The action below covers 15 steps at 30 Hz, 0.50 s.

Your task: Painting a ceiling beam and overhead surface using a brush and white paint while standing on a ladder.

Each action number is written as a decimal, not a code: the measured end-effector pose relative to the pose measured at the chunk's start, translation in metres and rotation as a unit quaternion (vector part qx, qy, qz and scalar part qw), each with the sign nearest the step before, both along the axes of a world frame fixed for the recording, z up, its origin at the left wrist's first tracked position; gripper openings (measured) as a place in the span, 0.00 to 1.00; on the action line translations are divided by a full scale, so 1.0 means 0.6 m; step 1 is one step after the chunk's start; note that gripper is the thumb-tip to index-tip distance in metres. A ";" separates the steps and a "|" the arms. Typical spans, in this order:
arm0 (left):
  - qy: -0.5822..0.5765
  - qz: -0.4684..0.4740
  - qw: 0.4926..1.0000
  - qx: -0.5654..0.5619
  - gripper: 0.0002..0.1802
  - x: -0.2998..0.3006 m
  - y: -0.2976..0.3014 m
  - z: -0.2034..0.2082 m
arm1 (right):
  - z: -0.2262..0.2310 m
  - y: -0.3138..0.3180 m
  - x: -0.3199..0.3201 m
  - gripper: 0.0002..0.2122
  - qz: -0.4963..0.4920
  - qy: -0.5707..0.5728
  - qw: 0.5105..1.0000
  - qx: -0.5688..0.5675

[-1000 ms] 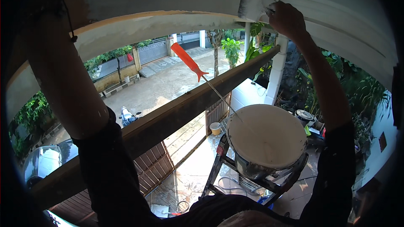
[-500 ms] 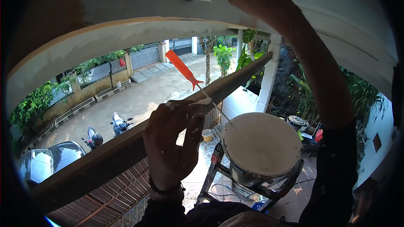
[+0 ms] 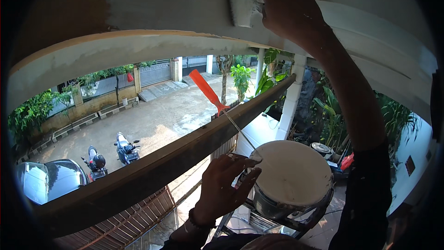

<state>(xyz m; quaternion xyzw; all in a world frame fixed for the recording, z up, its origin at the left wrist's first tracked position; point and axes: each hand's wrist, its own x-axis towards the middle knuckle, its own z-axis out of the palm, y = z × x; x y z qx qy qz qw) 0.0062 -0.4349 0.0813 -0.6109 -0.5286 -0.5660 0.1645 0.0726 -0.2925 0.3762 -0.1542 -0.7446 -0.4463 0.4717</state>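
My right hand [image 3: 293, 14] is raised overhead, closed round the handle of a wide paintbrush [image 3: 241, 8]. Its bristles touch the grey-white painted overhead surface [image 3: 175, 4]. Lower down, my left hand [image 3: 224, 185] is at the left rim of a bucket of off-white paint [image 3: 293, 171]; its fingers are bent, with thumb and forefinger apart and paint specks on them. Whether the fingertips touch the rim I cannot tell. A tool with an orange handle [image 3: 206, 90] and a thin metal rod leans out of the bucket, its lower end hidden in the paint.
The bucket stands on a ladder [image 3: 307, 222]. A long brown beam [image 3: 138, 171] crosses diagonally on the left, above a slatted gate [image 3: 125, 220]. Beyond lie a street with motorbikes [image 3: 125, 148] and a car [image 3: 53, 180]. A white post [image 3: 291, 102] and plants stand right of the beam.
My left hand has lowered from in front of the beam to the bucket's rim, its fingers parting. The brush and right hand appear lower and farther right; the whole view has shifted somewhat.
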 end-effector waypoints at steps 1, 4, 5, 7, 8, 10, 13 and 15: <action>0.010 -0.003 1.000 0.006 0.11 0.000 0.001 -0.002 | 0.004 -0.023 0.011 0.12 -0.023 -0.011 0.999 -0.048; 0.008 -0.013 1.000 0.017 0.11 -0.003 0.010 -0.017 | 0.036 -0.029 0.028 0.14 -0.019 0.066 0.997 -0.037; 0.005 -0.009 1.000 -0.006 0.11 -0.003 0.011 -0.022 | 0.039 -0.052 0.037 0.11 0.013 0.094 0.995 -0.017; 0.011 -0.033 0.999 -0.008 0.11 -0.003 0.023 -0.024 | 0.053 -0.087 0.047 0.10 0.009 0.121 0.993 0.002; 0.018 -0.050 0.999 -0.009 0.12 -0.001 0.028 -0.022 | 0.068 -0.088 0.040 0.10 -0.025 0.119 0.993 0.001; 0.022 -0.055 0.998 -0.011 0.13 0.005 0.032 -0.014 | 0.081 -0.082 0.016 0.10 -0.032 0.095 0.995 0.007; 0.057 -0.099 0.993 0.005 0.15 0.013 0.039 -0.014 | 0.065 -0.103 0.032 0.11 -0.019 0.069 0.997 -0.034; 0.051 -0.101 0.994 -0.004 0.15 0.010 0.045 -0.016 | 0.033 -0.087 0.046 0.11 0.070 0.070 0.995 -0.021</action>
